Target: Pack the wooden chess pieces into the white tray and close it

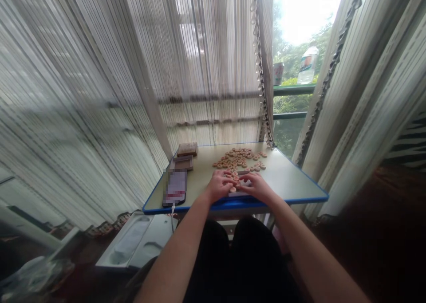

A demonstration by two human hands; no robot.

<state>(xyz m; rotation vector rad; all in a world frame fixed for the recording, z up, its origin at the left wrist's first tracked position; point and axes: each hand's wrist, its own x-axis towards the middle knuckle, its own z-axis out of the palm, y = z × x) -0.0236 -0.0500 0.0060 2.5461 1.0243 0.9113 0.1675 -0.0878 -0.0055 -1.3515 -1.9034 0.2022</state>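
Both hands rest near the front edge of a small table, around a few round wooden pieces [234,189] at a light-coloured tray [244,194]. My left hand [219,184] has its fingers curved over the pieces from the left. From the right, my right hand [256,184] reaches in with its thumb and fingers spread apart, its fingertips near the same pieces. Whether the left fingertips grip a piece is too small to tell. Beyond the hands lies a loose pile of round wooden pieces [234,159] with reddish marks.
A phone [175,186] with a white cable lies on the left of the blue-edged table [293,183]. Behind it are an open box [183,163] and a brown box [187,149]. A white case [136,241] sits below left. Curtains hang behind.
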